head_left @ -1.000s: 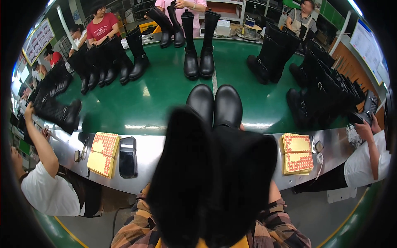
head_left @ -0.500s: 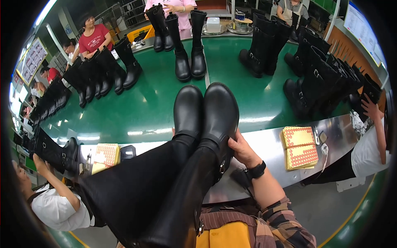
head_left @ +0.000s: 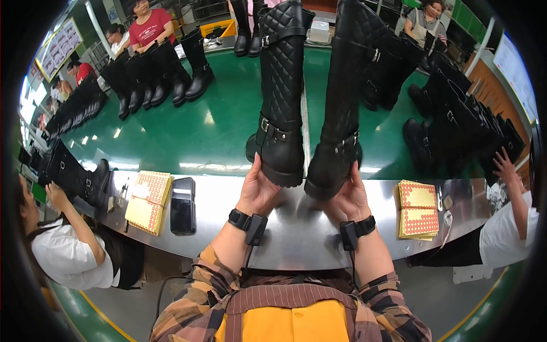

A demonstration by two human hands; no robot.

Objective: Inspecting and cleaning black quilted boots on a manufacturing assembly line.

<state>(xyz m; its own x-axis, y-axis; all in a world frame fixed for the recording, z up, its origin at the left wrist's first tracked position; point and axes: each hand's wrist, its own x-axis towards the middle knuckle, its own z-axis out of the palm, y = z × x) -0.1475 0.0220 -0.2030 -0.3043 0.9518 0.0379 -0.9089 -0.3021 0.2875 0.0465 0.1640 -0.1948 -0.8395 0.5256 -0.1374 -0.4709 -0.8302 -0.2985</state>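
Observation:
Two tall black boots stand upright before me, heels toward me, over the metal edge of the table. The left boot (head_left: pixel 283 114) shows a quilted shaft, buckled straps and a ridged sole. My left hand (head_left: pixel 260 187) is closed on its lower heel part, thumb up along the side. My right hand (head_left: pixel 351 195) grips the right boot (head_left: pixel 340 108) low at the heel, which looks slightly tilted. The fingers under both soles are partly hidden. Black wrist devices sit on both my wrists.
A green conveyor table (head_left: pixel 228 125) carries more black boots (head_left: pixel 165 77) at left and others (head_left: pixel 450 125) at right. On the metal ledge (head_left: pixel 285 239) lie two stacks of yellow sticker sheets (head_left: pixel 147 202) (head_left: pixel 419 210) and a black phone (head_left: pixel 183 206). Co-workers stand on both sides and across.
The pair of boots has swung from lying toward me, toes away, to upright with heels facing me. My left hand, hidden before, now shows on the left boot. The phone is uncovered.

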